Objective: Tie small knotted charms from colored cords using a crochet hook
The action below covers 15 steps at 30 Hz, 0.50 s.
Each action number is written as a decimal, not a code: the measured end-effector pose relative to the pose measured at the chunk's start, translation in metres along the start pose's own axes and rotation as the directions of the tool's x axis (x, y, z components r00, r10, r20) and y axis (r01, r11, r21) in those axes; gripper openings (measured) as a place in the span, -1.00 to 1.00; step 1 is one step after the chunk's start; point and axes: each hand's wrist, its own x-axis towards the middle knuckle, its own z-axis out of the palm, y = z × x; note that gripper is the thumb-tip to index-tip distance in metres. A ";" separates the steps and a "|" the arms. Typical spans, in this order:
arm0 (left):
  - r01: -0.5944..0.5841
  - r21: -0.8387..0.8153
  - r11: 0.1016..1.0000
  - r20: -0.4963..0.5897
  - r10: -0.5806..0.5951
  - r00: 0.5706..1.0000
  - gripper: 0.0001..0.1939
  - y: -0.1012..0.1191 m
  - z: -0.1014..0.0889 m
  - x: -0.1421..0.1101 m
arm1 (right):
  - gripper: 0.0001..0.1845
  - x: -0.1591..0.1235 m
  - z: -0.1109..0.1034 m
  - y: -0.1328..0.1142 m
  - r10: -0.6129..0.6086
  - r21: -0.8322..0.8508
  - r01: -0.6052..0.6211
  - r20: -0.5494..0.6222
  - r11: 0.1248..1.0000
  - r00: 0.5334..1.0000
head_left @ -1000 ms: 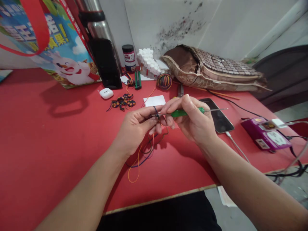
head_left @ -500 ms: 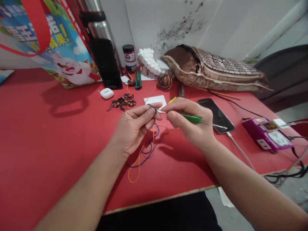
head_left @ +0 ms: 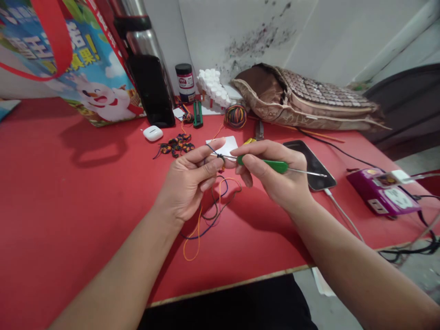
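Observation:
Between the thumb and fingers of my left hand (head_left: 192,176) is a small dark crocheted piece (head_left: 221,159) with touches of orange and purple. A strand of dark yarn runs over the left index finger. My right hand (head_left: 275,167) grips a crochet hook (head_left: 280,167) by its green handle. One metal end of the hook meets the piece; the other sticks out to the right above the phone. Loose orange, blue and dark yarn (head_left: 209,220) hangs below my left hand and lies in loops on the red table (head_left: 113,197).
Behind my hands lie a white paper (head_left: 227,145), a multicoloured yarn ball (head_left: 235,116), finished crocheted pieces (head_left: 177,145), a green cutter (head_left: 197,114) and a white earphone case (head_left: 152,133). To the right are a phone (head_left: 309,160) on a cable and a purple power strip (head_left: 383,192).
My right hand first tilted the hook lower and drew closer to the left, then shifted slightly right. The dark strand now stretches over the raised left index finger, and more of the piece shows.

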 end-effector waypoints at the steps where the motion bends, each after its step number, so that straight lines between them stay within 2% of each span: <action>1: 0.000 0.010 1.000 -0.006 0.000 1.000 -0.75 0.000 0.000 0.000 | -0.86 0.000 0.001 0.002 0.021 0.043 -0.021 0.007 0.999 1.000; 6: -0.046 0.078 0.996 -0.014 0.047 0.999 -0.87 0.000 0.002 -0.001 | -0.84 0.001 0.002 0.005 0.036 0.127 -0.040 0.034 0.991 0.999; 15: -0.092 0.066 0.994 -0.045 0.095 0.994 -0.86 -0.002 0.003 -0.001 | -0.88 0.002 0.006 0.002 0.011 0.121 -0.017 0.052 0.993 0.999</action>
